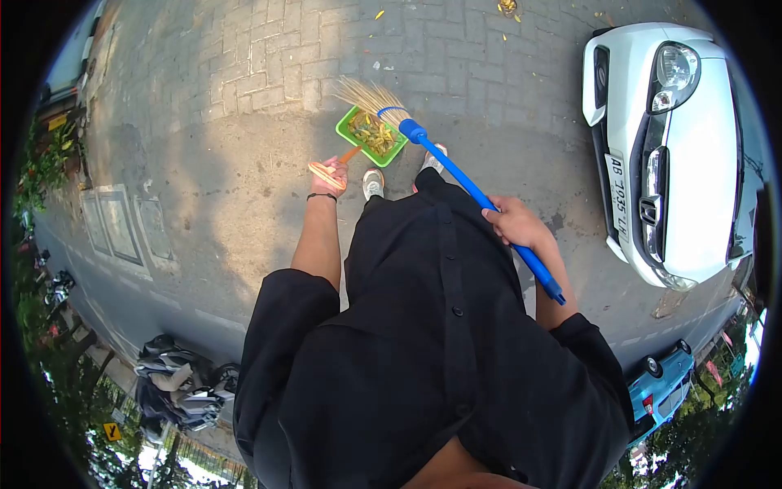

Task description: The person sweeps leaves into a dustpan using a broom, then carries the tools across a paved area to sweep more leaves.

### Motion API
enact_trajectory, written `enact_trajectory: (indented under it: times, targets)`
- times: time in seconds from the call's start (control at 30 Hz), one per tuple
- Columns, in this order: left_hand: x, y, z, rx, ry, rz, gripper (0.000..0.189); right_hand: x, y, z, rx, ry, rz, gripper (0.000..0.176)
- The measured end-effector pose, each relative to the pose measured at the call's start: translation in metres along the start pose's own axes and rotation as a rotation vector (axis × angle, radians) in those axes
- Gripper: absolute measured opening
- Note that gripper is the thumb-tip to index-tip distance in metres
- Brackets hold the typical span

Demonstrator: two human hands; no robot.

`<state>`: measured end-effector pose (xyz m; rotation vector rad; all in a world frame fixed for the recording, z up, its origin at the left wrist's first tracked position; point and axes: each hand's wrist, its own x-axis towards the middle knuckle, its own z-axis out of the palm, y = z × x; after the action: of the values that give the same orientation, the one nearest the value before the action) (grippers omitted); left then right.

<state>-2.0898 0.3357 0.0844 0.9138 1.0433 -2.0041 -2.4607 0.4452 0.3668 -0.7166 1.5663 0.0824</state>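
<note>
The ground (204, 187) has grey paving blocks (448, 53) in one part; several yellow leaves (380, 15) lie left of the white car (700, 163).

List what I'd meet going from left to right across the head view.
Yellow road sign, motorcycle, left hand, green pan, right shoe, right hand, white car.

The single view came from the wearer's head, facing steeply down and slightly forward. The black shirt (391, 342) loomed nearest, toward 6 o'clock; the left hand (328, 175) and right hand (517, 222) sat farther off, the paving (456, 49) at 12 o'clock beyond them. The wide, round, bowed field reached the blue car (672, 389) at 4 o'clock.
</note>
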Motion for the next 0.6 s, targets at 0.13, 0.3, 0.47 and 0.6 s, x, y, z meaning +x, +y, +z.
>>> enact_trajectory:
  times: [0.13, 0.3, 0.47, 0.6]
  targets:
    - [-0.007, -0.011, -0.003, -0.043, -0.045, 0.047, 0.017, 0.021, 0.0, -0.012, -0.241, 0.243, -0.069, 0.028]
    - [-0.032, -0.024, 0.011, -0.181, -0.204, 0.059, 0.015, 0.032, -0.001, -0.045, -0.06, 0.34, -0.051, 0.027]
    - [-0.054, -0.034, 0.044, -0.35, -0.292, 0.059, 0.015, 0.053, -0.023, -0.099, -0.029, 0.372, -0.092, 0.026]
    - [-0.047, -0.018, 0.084, -0.263, -0.324, 0.095, 0.015, 0.091, -0.073, -0.142, -0.15, 0.386, -0.129, 0.026]
